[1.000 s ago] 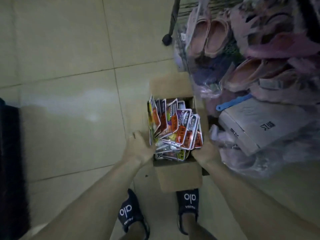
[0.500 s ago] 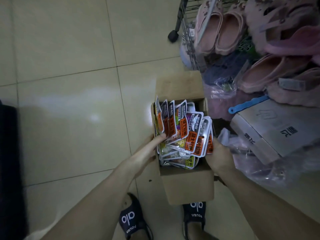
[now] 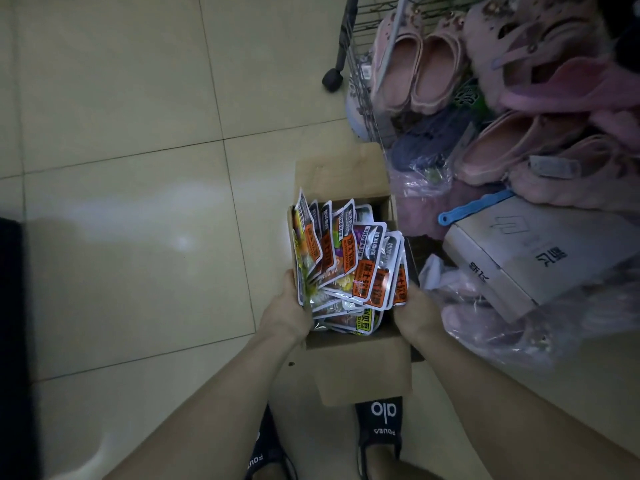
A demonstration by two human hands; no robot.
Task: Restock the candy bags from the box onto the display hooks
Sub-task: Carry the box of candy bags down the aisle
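Dim, murky light; soft glare patch on floor tiles (image 3: 180, 233); edges warped.

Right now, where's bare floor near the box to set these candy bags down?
Bare tile floor lies left of the cardboard box, stretching to the dark edge on the far left, and beyond it up to the rack's caster. The right side is crowded: white carton, plastic-wrapped slippers and pink clogs press close against the box.

glossy foil-plastic candy bags (image 3: 349, 261), matt brown cardboard box (image 3: 363, 368), smooth semi-gloss floor tiles (image 3: 121, 220), metal wire rack (image 3: 363, 98), crinkled clear plastic wrap (image 3: 485, 327)
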